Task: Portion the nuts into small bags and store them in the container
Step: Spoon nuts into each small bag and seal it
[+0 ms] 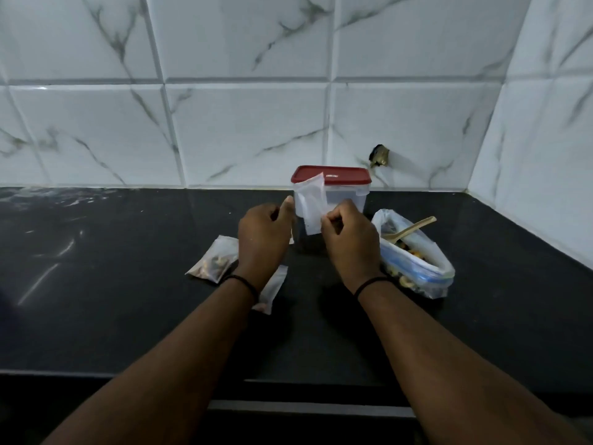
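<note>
A small empty clear bag (310, 203) is held up between both hands, above the counter. My left hand (263, 236) pinches its left edge with thumb and fingers. My right hand (349, 239) pinches its lower right edge. Right behind the bag stands a clear plastic container (348, 195) with a red lid (346, 174) on it. To the right lies a large open bag of mixed nuts (417, 261) with a wooden spoon (412, 229) stuck in it. A filled small bag (214, 260) lies left of my left wrist. Another small bag (272, 289) lies partly under that wrist.
The black counter (128, 284) meets a white marbled tile wall (224, 123) at the back and on the right. A hole with a fitting (380, 155) sits in the wall behind the container. The counter's front edge runs below my forearms.
</note>
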Demonstrator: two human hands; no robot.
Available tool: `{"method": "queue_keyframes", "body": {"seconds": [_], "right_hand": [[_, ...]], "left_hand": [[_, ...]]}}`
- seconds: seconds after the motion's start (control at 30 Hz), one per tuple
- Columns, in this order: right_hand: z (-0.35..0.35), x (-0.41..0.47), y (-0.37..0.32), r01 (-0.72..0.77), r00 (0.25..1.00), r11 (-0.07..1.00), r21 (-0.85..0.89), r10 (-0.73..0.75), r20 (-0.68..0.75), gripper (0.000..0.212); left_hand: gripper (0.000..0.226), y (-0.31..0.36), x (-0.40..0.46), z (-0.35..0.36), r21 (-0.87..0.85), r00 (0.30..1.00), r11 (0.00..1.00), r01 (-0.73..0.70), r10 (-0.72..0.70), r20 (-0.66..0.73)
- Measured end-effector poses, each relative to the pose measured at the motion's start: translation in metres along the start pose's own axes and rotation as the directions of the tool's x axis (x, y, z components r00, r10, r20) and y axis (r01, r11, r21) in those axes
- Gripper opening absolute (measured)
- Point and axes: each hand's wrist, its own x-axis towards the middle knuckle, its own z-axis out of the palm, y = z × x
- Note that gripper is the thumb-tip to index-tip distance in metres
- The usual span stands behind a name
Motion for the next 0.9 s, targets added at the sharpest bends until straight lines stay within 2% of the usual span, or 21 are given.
{"method": "queue_keyframes", "body": {"seconds": [0.07,0.17,0.27,0.33,0.4,0.5,0.6,0.73,0.8,0.9], "right_hand": [[-0.015,-0.004,0.009,0.142,0.99,0.985,-0.098,-0.141,0.015,0.014],[-0.029,-0.008,0.019,0.254,0.967,0.95,-0.182,-0.244,0.072,0.015],[-0.026,-0.01,0.022,0.239,0.962,0.955,-0.176,-0.208,0.177,0.015],[-0.021,-0.008,0.025,0.169,0.953,0.977,-0.128,-0.129,0.273,0.009],[-0.019,-0.002,0.028,0.068,0.952,0.997,-0.032,-0.055,0.3,0.012],[-0.017,0.008,0.029,-0.041,0.985,0.994,0.106,0.022,0.172,0.009],[-0.016,0.013,0.031,-0.171,0.983,0.971,0.167,0.156,0.099,0.01],[-0.015,0.011,0.031,-0.255,0.967,0.935,0.248,0.242,0.085,0.029],[-0.014,0.011,0.03,-0.279,0.96,0.923,0.266,0.266,0.084,0.024],[-0.014,0.012,0.029,-0.264,0.965,0.934,0.241,0.257,0.06,0.012]], "left_hand": [[0.064,0.018,-0.002,0.02,-0.203,0.983,0.964,0.169,-0.15,0.108],[0.066,0.028,0.006,0.039,-0.298,0.91,0.871,0.391,-0.318,0.265],[0.037,0.021,0.015,0.046,-0.36,0.847,0.775,0.518,-0.41,0.338],[0.023,0.016,0.017,0.045,-0.39,0.834,0.743,0.543,-0.423,0.355],[0.016,0.013,0.018,0.045,-0.397,0.852,0.76,0.514,-0.399,0.339],[0.015,0.007,0.019,0.047,-0.354,0.913,0.854,0.382,-0.289,0.287],[0.015,0.002,0.016,0.055,-0.335,0.949,0.911,0.239,-0.146,0.28],[0.005,0.005,0.007,0.058,-0.366,0.942,0.926,0.098,0.032,0.333],[0.002,0.006,0.003,0.056,-0.388,0.935,0.919,0.074,0.071,0.347],[0.009,0.006,0.003,0.055,-0.404,0.937,0.911,0.08,0.07,0.343]]}}
